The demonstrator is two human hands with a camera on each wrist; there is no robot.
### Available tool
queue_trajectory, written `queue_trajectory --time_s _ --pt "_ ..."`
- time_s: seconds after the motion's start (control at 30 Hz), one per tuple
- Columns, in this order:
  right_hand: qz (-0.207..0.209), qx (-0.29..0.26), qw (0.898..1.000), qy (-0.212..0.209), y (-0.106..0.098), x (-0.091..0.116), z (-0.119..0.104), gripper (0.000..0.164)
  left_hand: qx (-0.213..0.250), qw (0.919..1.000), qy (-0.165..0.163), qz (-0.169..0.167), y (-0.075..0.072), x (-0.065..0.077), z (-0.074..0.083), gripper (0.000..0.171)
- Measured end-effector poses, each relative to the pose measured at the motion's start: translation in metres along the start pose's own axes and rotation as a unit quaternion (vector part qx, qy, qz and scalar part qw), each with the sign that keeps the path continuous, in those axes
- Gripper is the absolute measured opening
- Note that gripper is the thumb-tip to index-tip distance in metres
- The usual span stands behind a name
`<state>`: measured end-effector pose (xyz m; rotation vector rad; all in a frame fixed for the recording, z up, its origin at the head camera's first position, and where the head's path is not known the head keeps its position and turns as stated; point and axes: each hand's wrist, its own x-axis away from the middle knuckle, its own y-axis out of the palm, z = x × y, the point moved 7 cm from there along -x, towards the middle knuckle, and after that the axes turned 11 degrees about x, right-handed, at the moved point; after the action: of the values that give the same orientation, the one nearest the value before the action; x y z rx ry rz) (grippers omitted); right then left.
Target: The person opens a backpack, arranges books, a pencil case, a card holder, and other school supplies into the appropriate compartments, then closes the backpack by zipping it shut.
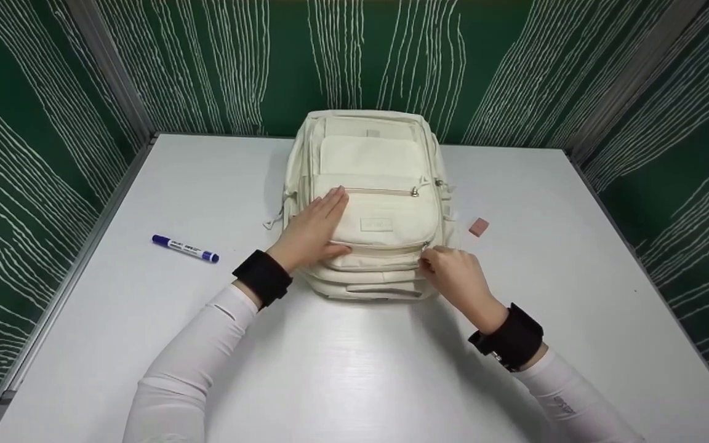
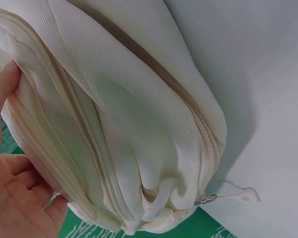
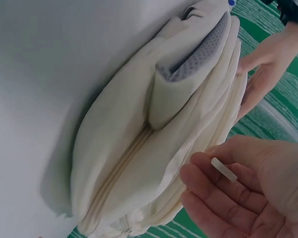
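A cream backpack (image 1: 373,160) lies on the white table with its front pocket facing up. My left hand (image 1: 310,232) rests on the left part of that pocket, fingers straight; in the left wrist view the thumb (image 2: 5,82) touches the fabric near a zipper seam. At the pocket's lower right corner, my right hand (image 1: 458,277) pinches a zipper pull. The right wrist view shows the pale tab of this zipper pull (image 3: 223,169) sticking out between thumb and curled fingers.
A blue-and-white marker (image 1: 185,248) lies on the table (image 1: 342,369) to the left of the backpack. On the right is a small pink eraser-like block (image 1: 479,227). Green panels (image 1: 287,55) with white wavy lines stand behind and along both sides.
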<state>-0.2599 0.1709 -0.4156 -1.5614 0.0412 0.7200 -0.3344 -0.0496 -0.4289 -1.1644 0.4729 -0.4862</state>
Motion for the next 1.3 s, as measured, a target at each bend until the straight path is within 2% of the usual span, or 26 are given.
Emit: queue_trajectory --time_s 0.3,0.77,0.9,1.03,1.13,1.2,1.3 --pt "0.019 0.016 0.999 -0.048 0.002 -0.006 -0.032 0.016 -0.006 1.0 -0.001 -0.004 0.0 0.0 0.0 0.103" --pt "0.045 0.001 0.992 -0.117 0.017 -0.022 -0.084 0.014 -0.005 0.9999 0.009 0.011 -0.001 0.001 0.003 0.103" --pt "0.048 0.0 0.991 -0.124 0.019 -0.023 -0.086 0.014 -0.006 0.9999 0.009 0.01 -0.001 0.001 0.003 0.103" --pt "0.042 -0.014 0.99 -0.131 0.018 -0.023 -0.081 0.01 -0.012 0.9999 0.003 0.003 -0.001 0.001 0.002 0.104" --pt "0.053 -0.008 0.988 -0.147 0.015 -0.022 -0.076 0.008 -0.013 0.9999 0.003 0.002 -0.001 0.0 0.001 0.104" --pt "0.069 0.007 0.985 -0.159 0.013 -0.021 -0.071 0.016 -0.01 0.9999 0.007 0.005 -0.002 0.001 0.002 0.104" --pt "0.092 0.032 0.981 -0.165 0.011 -0.02 -0.059 0.038 -0.009 0.9999 0.009 0.006 -0.002 0.001 0.002 0.104"
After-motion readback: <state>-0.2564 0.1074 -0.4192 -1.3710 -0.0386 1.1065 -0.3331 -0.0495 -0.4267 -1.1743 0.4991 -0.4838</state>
